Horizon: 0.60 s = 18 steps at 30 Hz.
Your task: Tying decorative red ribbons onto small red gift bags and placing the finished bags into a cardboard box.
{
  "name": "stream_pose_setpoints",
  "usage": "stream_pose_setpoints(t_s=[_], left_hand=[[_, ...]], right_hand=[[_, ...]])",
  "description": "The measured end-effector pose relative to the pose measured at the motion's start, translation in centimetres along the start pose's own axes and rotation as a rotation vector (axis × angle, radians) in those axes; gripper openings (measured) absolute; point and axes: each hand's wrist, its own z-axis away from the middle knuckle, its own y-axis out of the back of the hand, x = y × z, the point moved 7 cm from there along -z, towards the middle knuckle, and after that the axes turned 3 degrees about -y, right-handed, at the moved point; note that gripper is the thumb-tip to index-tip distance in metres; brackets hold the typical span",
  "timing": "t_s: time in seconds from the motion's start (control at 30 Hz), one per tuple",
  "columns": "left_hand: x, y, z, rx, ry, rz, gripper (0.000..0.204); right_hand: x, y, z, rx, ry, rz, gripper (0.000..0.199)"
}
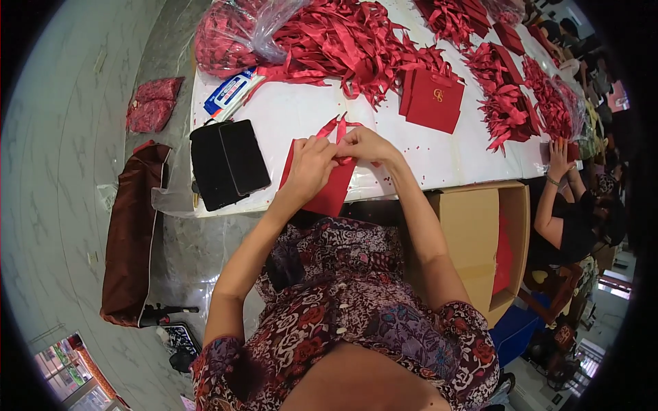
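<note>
— Ribbon (340, 130): where do you see it?

— In the head view I see it at the top of a red bag (327, 183) that hangs over the near edge of the white table (295, 113). My left hand (310, 166) is pinched on the bag's upper edge, and my right hand (364, 145) is pinched on the ribbon just beside it.

— What lies around?

— Two phones (227, 163) to my left and a ribbon pile (343, 41) farther back. Another bag (433, 98) stands behind, and a box (480, 233) sits to my right. A co-worker's hand (558, 159) rests at the table's right end.
</note>
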Motion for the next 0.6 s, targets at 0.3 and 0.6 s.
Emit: stream_pose_setpoints(t_s=[0.3, 0.6], left_hand=[[-2.6, 0.3, 1.0, 0.106, 0.254, 0.089, 0.019], [-5.9, -2.1, 3.2, 0.029, 0.459, 0.285, 0.022]], right_hand=[[-3.3, 0.9, 0.6, 0.719, 0.181, 0.328, 0.026], [-3.5, 5.5, 2.9, 0.938, 0.341, 0.191, 0.020]])
